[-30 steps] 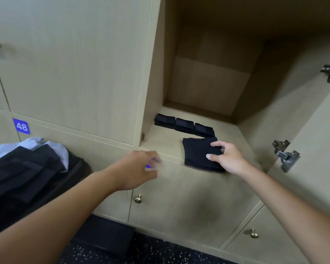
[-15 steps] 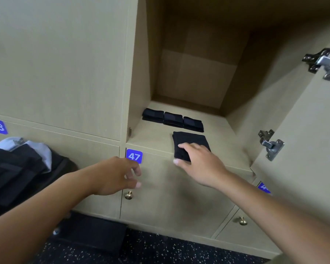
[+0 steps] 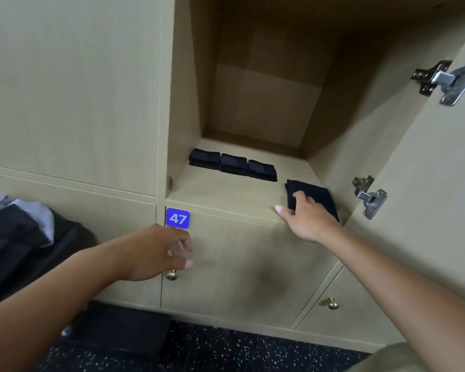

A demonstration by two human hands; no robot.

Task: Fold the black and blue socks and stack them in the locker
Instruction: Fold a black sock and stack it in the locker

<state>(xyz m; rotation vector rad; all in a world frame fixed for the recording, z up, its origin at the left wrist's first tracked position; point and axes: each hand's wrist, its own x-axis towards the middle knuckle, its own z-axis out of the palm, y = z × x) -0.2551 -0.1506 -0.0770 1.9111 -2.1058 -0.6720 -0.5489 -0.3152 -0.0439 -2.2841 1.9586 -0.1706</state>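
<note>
The open locker has a pale wooden shelf [image 3: 226, 196]. Three folded black socks [image 3: 234, 164] lie side by side in a row toward its back left. A larger folded black sock [image 3: 318, 193] lies at the shelf's front right corner. My right hand [image 3: 309, 220] rests on the near left part of this sock with its fingers on top, and the thumb points left along the shelf. My left hand [image 3: 156, 253] hovers loosely curled and holds nothing, just below the blue 47 label [image 3: 177, 218].
The locker door [image 3: 427, 183] stands open at the right, with metal hinges [image 3: 371, 197] sticking out. A pile of dark and light-blue clothes [image 3: 19, 237] lies at the left. Brass knobs [image 3: 171, 275] sit on the lower doors. A black object [image 3: 118, 328] lies on the speckled floor.
My right hand has slid the folded black sock from the shelf's front middle to its front right corner. My left hand has dropped below the 47 label.
</note>
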